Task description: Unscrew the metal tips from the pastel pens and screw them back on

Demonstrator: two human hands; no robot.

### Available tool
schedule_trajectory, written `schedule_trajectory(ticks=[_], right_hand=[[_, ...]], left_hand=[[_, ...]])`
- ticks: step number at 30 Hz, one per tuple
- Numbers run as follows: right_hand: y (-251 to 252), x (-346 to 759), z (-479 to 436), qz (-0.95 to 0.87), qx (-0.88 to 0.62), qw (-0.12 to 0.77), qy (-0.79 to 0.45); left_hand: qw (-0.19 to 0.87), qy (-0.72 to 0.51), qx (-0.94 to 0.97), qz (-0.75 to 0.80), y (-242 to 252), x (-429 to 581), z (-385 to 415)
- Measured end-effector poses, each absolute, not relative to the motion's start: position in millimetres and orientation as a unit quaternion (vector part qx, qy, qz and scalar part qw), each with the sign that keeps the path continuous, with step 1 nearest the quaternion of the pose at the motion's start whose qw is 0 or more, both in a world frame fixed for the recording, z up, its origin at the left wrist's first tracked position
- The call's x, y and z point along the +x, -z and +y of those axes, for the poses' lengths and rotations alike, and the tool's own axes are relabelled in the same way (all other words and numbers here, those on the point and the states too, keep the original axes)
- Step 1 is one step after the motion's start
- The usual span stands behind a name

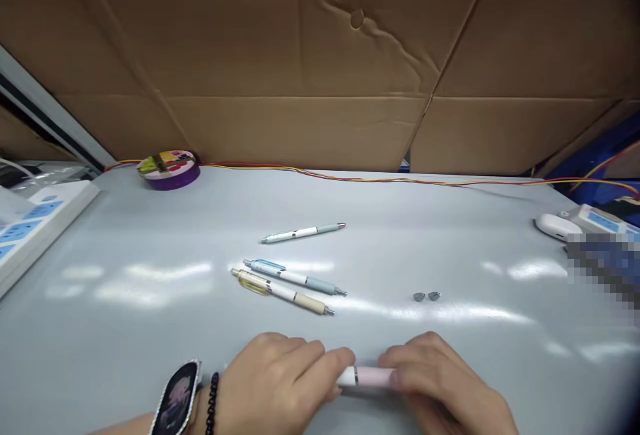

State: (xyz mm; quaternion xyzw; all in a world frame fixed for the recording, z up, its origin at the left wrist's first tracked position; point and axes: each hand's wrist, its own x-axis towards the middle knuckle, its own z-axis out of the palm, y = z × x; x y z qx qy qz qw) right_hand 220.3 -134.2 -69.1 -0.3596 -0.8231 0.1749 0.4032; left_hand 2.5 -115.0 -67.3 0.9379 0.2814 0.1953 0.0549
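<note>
The pink-and-white pen is held level near the front of the surface, both ends hidden: the left hand has its fingers closed around the white barrel, the right hand its fingers around the pink grip. Beyond lie two small grey pieces, perhaps pen tips, and three pens. Pixelation masks a dark object at right.
</note>
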Motion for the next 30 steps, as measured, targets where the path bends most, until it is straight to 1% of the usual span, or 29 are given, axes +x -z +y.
schedule_trajectory(ticks=[4, 7, 9, 12, 15, 19, 23, 26, 30], right_hand=[[69, 219, -135, -0.814, -0.408, 0.37, -0.182], [72, 219, -136, -0.829, -0.379, 0.359, -0.202], [72, 219, -136, -0.835, -0.364, 0.371, -0.18], [71, 220, -137, -0.834, -0.392, 0.361, -0.142], [72, 221, -139, -0.823, -0.416, 0.344, -0.176], [75, 220, -140, -0.809, -0.404, 0.368, -0.217], [71, 222, -142, -0.805, -0.434, 0.363, -0.178], [70, 224, -144, -0.79, -0.445, 0.385, -0.172], [75, 224, -144, -0.777, -0.471, 0.359, -0.213]], left_hand=[[0.061, -0.185, 0.943, 0.271, 69, 2, -114], [0.062, -0.169, 0.945, 0.272, 70, 1, -115], [0.069, -0.164, 0.944, 0.277, 70, 1, -115], [0.071, -0.173, 0.944, 0.272, 72, 1, -116], [0.067, -0.181, 0.943, 0.273, 74, 0, -117], [0.074, -0.178, 0.942, 0.274, 74, -1, -115], [0.082, -0.182, 0.941, 0.272, 74, -1, -114], [0.091, -0.18, 0.941, 0.27, 74, -1, -114], [0.09, -0.176, 0.942, 0.272, 72, -1, -114]])
